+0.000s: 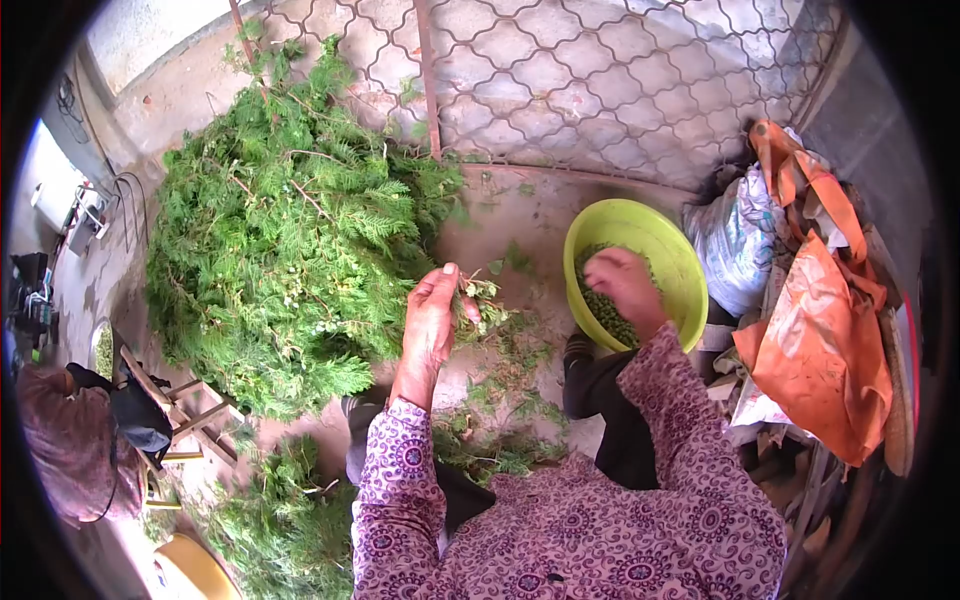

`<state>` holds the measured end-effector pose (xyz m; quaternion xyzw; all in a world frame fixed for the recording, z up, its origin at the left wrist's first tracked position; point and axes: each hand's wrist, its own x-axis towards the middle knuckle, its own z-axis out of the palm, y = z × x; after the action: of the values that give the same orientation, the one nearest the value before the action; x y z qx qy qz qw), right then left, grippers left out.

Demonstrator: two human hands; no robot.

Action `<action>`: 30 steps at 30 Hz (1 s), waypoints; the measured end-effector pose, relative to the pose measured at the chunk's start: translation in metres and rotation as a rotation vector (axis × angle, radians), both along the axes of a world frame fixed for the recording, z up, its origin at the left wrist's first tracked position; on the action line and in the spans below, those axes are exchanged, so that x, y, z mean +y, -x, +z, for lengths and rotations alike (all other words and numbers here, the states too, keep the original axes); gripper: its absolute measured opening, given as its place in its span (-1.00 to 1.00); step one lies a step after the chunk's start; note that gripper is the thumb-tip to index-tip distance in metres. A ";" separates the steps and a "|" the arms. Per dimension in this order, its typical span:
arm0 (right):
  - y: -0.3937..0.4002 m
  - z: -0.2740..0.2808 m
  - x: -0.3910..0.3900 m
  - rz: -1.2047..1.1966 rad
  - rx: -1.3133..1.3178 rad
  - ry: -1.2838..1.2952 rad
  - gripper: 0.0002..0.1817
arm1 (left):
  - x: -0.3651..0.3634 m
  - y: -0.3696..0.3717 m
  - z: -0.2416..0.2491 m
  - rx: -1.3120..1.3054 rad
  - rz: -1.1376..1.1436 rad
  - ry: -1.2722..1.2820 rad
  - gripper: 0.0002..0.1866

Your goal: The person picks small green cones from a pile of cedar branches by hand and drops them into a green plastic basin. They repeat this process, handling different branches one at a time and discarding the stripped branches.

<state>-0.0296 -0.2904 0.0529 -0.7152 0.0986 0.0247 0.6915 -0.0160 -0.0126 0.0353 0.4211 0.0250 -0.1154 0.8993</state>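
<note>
My left hand (434, 315) is closed on a small evergreen sprig (480, 298) that bears pale buds or seed cones. Beside it rises a large heap of feathery green branches (290, 240). Over the inside of a yellow-green basin (690, 265), my right hand (625, 285) is smeared by motion. Whether its fingers grip anything cannot be seen. Small round green seed cones (612, 318) cover the bottom of the basin, partly hidden by that hand.
More cut branches (285, 520) and scattered clippings (505, 390) lie on the floor. A wire mesh panel (600, 90) stands at the back. Sacks and an orange sheet (825, 340) crowd the right. At left, another person (80, 440) is near a wooden stool (190, 410).
</note>
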 end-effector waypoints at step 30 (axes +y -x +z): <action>-0.018 -0.021 0.086 0.473 -0.450 0.413 -0.87 | -0.034 0.005 -0.028 -0.048 -0.121 -0.607 -0.82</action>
<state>-0.0117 -0.2045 0.0321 -0.8298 -0.2206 0.0055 0.5125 -0.0206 -0.0466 0.0071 0.6738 0.0118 -0.1460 0.7242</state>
